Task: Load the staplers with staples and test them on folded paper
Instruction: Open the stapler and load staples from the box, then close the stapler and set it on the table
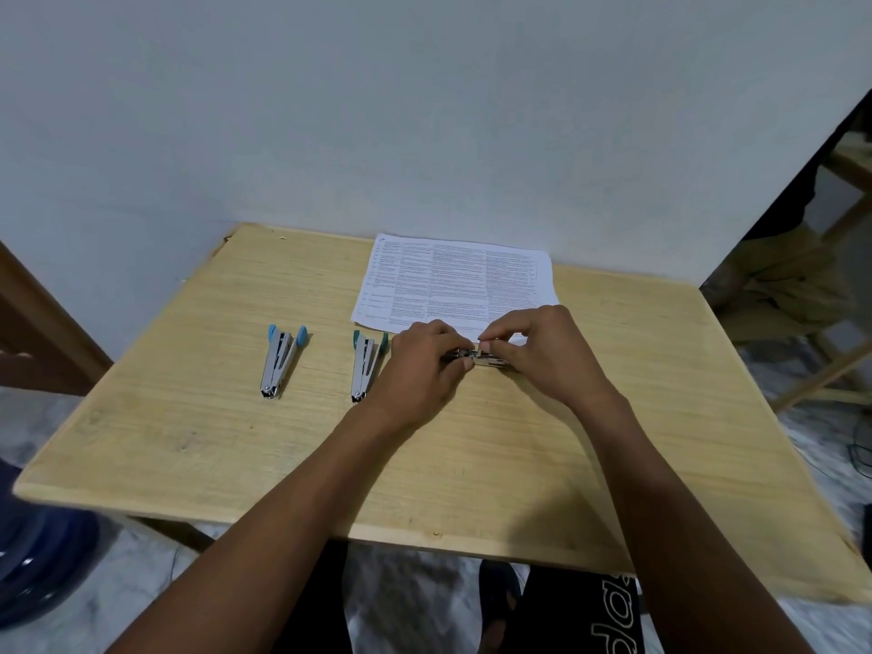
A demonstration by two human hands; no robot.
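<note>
A small metal stapler (pixel 476 357) lies between my hands near the middle of the wooden table (pixel 236 446). My left hand (pixel 424 365) grips its left end, fingers curled round it. My right hand (pixel 542 351) pinches the stapler's top at thumb and forefinger; most of the stapler is hidden. Two more staplers lie to the left, both spread open: one with light blue tips (pixel 280 361), one with teal tips (pixel 365 365), right beside my left hand. A printed sheet of paper (pixel 453 280) lies flat behind my hands, at the table's far edge.
A pale wall stands right behind the table. A blue water jug (pixel 33 559) sits on the floor at lower left. Wooden furniture legs (pixel 821 370) and a cable are on the right. My knees are under the table's near edge.
</note>
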